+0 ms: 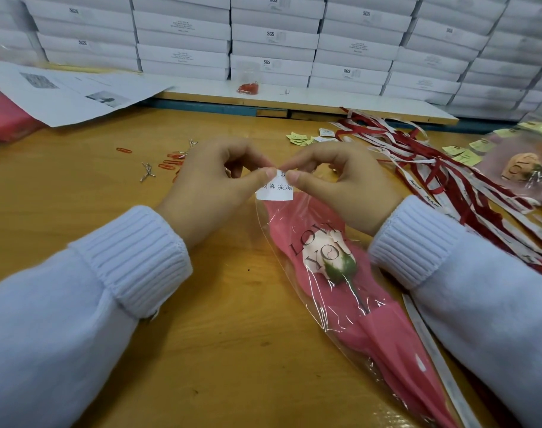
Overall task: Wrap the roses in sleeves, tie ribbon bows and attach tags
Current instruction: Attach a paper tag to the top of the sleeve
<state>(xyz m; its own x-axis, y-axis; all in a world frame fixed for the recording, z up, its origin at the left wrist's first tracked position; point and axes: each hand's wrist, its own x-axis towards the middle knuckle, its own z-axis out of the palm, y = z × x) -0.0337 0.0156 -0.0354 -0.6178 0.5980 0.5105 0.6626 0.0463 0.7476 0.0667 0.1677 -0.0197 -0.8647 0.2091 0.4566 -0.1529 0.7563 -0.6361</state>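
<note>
Both hands meet over the far, open end of the sleeve point(383, 341), and each pinches the same small white tag point(275, 193) by its upper edge: your left hand point(208, 180) takes the left corner between thumb and forefinger, your right hand point(343, 180) the right corner, the fingertips point(268, 173) almost touching one another. The tag hangs just below the fingertips, its lower edge overlapping the mouth of the sleeve. The sleeve lies flat on the bench point(78, 196) with its long axis running from the hands back toward you and to the right, so the rose point(331, 261) sits bloom-first just behind your right wrist, the stem trailing toward your right elbow. The tag therefore stands at the bloom end, not the stem end, and the two hands are equally near it. The step in hand appears to be the attaching of the tag. The red paper clips point(167, 163) lie just outside your left hand, the nearer hand for them; the ribbons point(433, 168) fan out beyond and outside your right hand, and loose tags point(299, 138) lie just past its knuckles.
</note>
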